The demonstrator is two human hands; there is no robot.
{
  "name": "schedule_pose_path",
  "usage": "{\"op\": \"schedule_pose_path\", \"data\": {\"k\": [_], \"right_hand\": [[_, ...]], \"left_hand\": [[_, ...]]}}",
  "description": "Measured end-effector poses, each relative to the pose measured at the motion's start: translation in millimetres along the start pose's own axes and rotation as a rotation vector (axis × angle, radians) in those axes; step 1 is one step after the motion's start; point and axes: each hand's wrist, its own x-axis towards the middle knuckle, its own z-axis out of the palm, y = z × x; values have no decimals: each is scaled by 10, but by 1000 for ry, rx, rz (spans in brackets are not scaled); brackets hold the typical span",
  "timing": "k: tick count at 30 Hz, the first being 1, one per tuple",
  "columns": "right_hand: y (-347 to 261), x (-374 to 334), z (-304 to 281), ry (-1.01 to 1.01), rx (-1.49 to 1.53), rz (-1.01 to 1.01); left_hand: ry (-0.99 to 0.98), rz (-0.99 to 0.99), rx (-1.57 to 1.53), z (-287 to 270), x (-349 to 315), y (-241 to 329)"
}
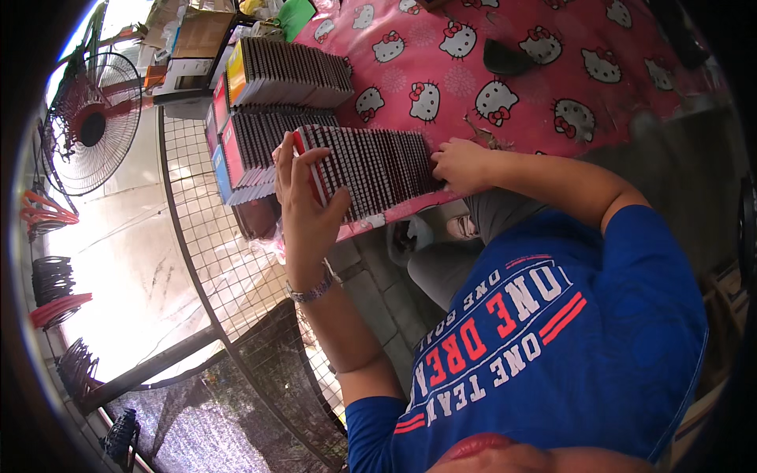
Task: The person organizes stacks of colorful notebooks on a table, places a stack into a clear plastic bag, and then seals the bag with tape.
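Left hand is bracing notebook row at left, fingers spread; right hand resting at right end, fingers curled, pinch unclear.

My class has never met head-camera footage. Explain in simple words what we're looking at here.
There is no robot, just a person working with bare hands. The single picture comes from a wide camera on their head, looking down, so straight edges bend. We see their own blue shirt below. A pink tablecloth with cartoon cats covers the table. Near its edge is a row of spiral notebooks; more notebooks are packed beyond it. The left hand spreads against the row's red-covered end. The right hand is at the opposite end; its grip is hard to tell.
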Motion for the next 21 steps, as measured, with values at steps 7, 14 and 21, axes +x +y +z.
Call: {"op": "schedule_pose_path", "data": {"k": [7,14,21], "right_hand": [[-82,205,-197,-448,227,295],[-91,-66,133,-50,87,256],[107,185,190,-183,243,175]], "left_hand": [[-10,29,-11,91,7,-51],[32,63,17,83,33,-106],[39,82,44,170,57,-182]]}}
